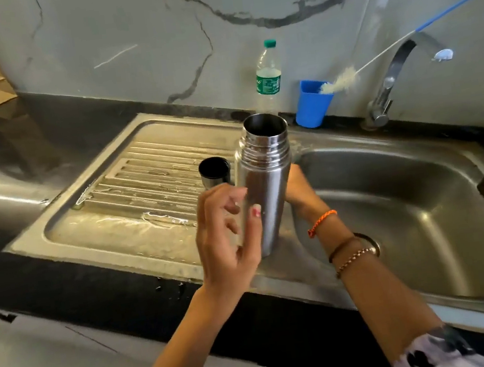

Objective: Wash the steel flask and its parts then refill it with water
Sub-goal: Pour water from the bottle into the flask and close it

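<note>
Brushed steel forms the tall cylindrical flask (267, 186), whose threaded neck is uncapped and whose mouth is seen open and dark inside. It is held upright above the divide between the ribbed, wet drainboard (149, 182) and the smooth sink basin (418, 192). The right hand (296, 190) is wrapped round its far side, gripping it. The left hand (228, 233) is kept relaxed and spread, its thumb resting against the flask wall. A small dark-lined steel cap (214, 171) is stood mouth-up on the drainboard just behind.
</note>
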